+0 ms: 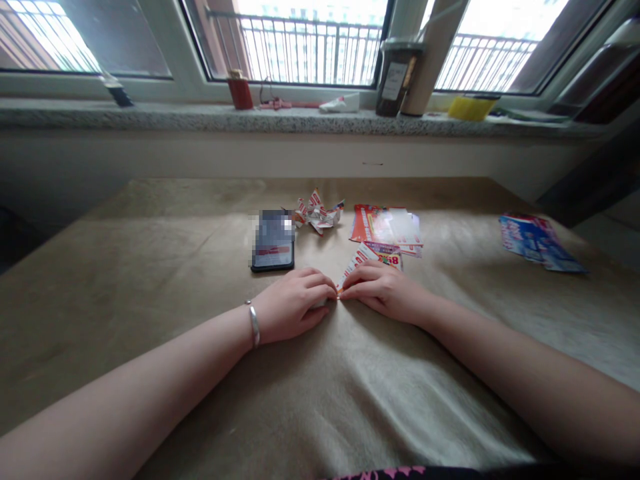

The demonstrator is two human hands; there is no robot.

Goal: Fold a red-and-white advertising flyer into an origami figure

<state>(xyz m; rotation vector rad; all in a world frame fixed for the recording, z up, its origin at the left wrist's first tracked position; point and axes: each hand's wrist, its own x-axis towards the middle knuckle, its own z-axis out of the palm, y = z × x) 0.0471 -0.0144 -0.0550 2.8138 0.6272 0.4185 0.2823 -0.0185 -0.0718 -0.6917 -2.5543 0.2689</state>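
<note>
A printed paper strip (361, 255), white with red lettering, lies slanted under my right hand (387, 293), whose fingers press together on its near corner. My left hand (297, 303), with a silver bracelet at the wrist, meets that same corner with closed fingertips; the fingers partly hide it. Beside the strip, a purple and yellow printed piece (393, 259) shows behind my right hand; I cannot tell whether it is part of the strip. Beyond my hands stands a spiky folded-paper shape (319, 215) with similar red print.
A phone (273, 243) lies beyond my left hand. A stack of orange printed sheets (385, 225) is beyond my right hand, and blue leaflets (540, 243) lie far right. The brown table cover (200, 307) is wrinkled. Jars and small items line the windowsill (310, 120).
</note>
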